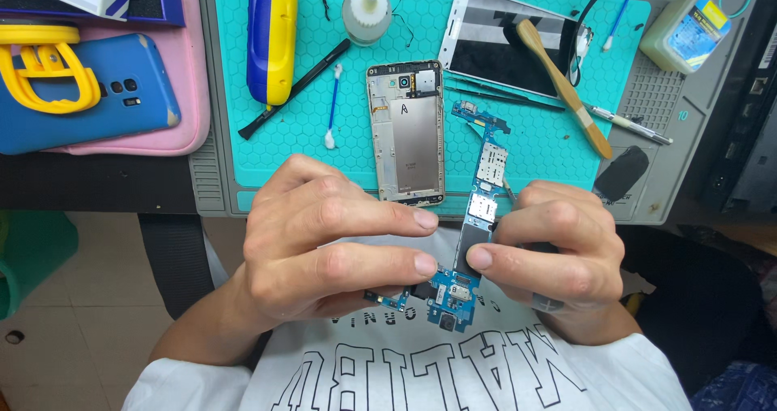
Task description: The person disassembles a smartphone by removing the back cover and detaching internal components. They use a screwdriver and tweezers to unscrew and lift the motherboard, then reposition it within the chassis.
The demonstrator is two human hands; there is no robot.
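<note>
Teal mat (307, 127) covers the surface (688, 160); near its front edge lies the stripped phone frame (406, 133), so the dismantling looks largely done. Both hands, left (324, 245) and right (558, 253), pinch the blue circuit board (465, 253) above the lap. Two small bottles, one white (366, 12) and one clear (686, 30), stand at the far edge, contents unclear.

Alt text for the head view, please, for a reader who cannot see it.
Both hands, left hand and right hand, hold a blue phone circuit board above a teal repair mat, where a bare phone frame, a detached screen and a cotton swab lie.
</note>
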